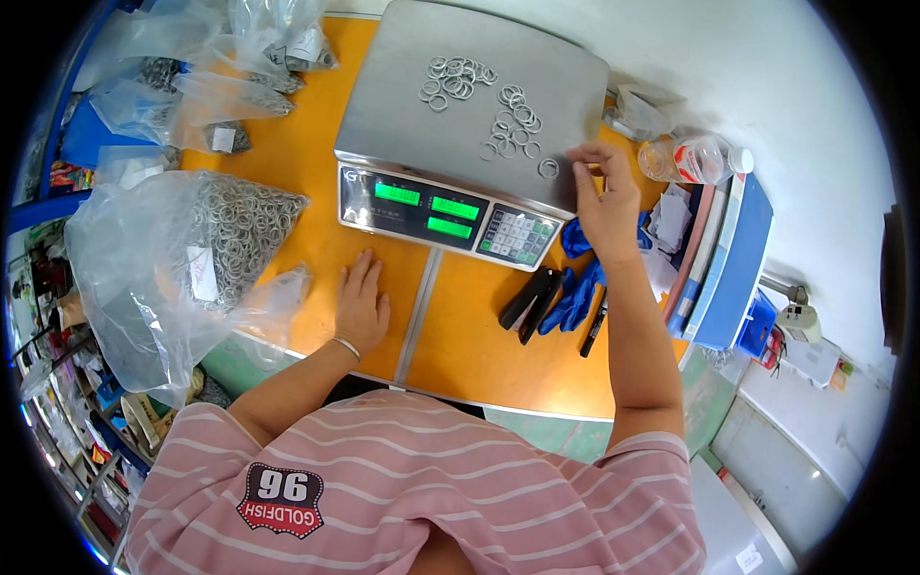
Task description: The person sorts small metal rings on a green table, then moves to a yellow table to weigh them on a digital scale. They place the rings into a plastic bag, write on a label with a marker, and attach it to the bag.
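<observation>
Metal rings (460,77) sit on the steel pan of a weighing scale (436,211), which stands at the far edge of an orange counter (470,326). Two loose clusters of rings, one left, one right, plus a bit lying apart by the pan's near right corner. Scale front faces the counter's near edge: three green-lit displays, keypad (517,233) on the right.

Right hand (610,206) is at the pan's right edge, near the corner, fingers bent, thumb under the index finger, fingertips just beside the separate bit of rings. Right grip: can't tell if anything is pinched. Left hand (362,314) rests palm down toward the counter's near edge, left of the grey seam strip (419,316); left grip released, fingers extended, nothing grasped. Bracelet (347,347) on the left wrist.

Large clear bag (244,235) full of similar rings lies at the counter's left edge toward the near corner, its loose plastic running past the edge. Smaller bags (230,139) crowd the far left corner.

Right part of the counter, near edge: black stapler (527,302), crumpled blue glove-like item (575,299) right beside it, black marker (594,328). Along the right edge: blue folder (743,259) among upright files, clear bottle (698,160) on its side at their far end.
</observation>
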Motion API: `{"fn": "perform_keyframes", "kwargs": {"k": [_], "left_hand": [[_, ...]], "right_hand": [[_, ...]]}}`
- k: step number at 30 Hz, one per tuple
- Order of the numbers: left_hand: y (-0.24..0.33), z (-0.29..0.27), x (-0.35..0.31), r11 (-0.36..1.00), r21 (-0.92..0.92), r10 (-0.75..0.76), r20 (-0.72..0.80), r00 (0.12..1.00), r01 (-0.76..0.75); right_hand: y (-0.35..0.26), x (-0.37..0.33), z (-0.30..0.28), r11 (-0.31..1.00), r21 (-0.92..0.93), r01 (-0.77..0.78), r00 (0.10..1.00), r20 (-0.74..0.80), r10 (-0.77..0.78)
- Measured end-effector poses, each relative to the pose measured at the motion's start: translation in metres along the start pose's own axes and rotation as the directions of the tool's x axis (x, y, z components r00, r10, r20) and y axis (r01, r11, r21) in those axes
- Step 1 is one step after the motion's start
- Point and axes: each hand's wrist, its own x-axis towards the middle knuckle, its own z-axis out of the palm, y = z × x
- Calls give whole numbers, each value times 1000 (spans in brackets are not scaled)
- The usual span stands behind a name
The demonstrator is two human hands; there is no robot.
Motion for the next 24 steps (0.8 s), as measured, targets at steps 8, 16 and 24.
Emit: {"fn": "perform_keyframes", "kwargs": {"k": [8, 16, 24], "left_hand": [[-15, 11, -5, 997, -1, 77, -72, 994, -77], [-16, 14, -5, 997, 30, 73, -89, 993, -71], [-13, 16, -4, 995, 81, 68, -94, 993, -60]], "right_hand": [[5, -6, 11, 994, -3, 113, 994, -4, -113], [-8, 19, 25, 945, -57, 323, 942, 110, -316], [3, -6, 8, 991, -6, 133, 987, 86, -132]]}}
